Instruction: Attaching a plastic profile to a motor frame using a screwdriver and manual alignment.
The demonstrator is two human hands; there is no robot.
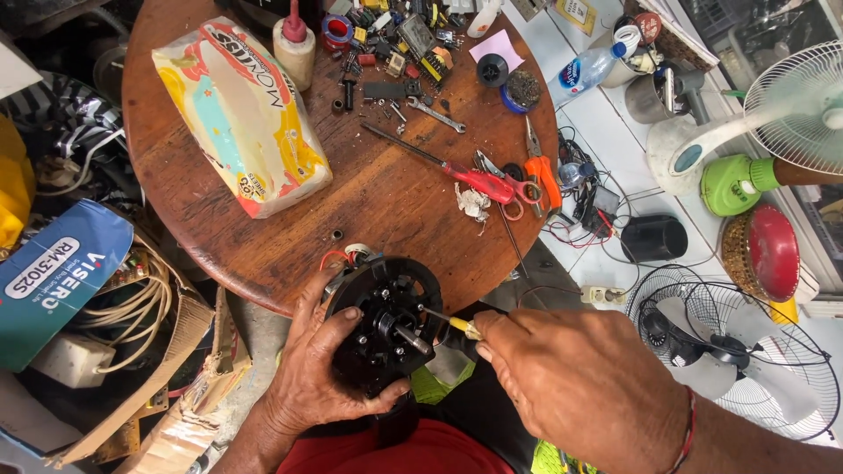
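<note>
Head camera looked down: the left hand (320,373) gripped a black fan motor (386,323) just below the round wooden table's (386,193) near edge, while the right hand (571,377) pinched a small screwdriver (452,321) against the motor's face.

A round wooden surface (386,197) serves as landmark. On its left part lies a colourful plastic bag (241,114), with a capped glue bottle (294,48) just beyond it. Toward its right edge lie a red-handled screwdriver (439,165), scissors (509,184) and orange-handled pliers (538,167). A spanner (435,115) lies near its far side. Right of it, on the floor, stand a black pot (652,237) and a fan guard (733,351).
</note>
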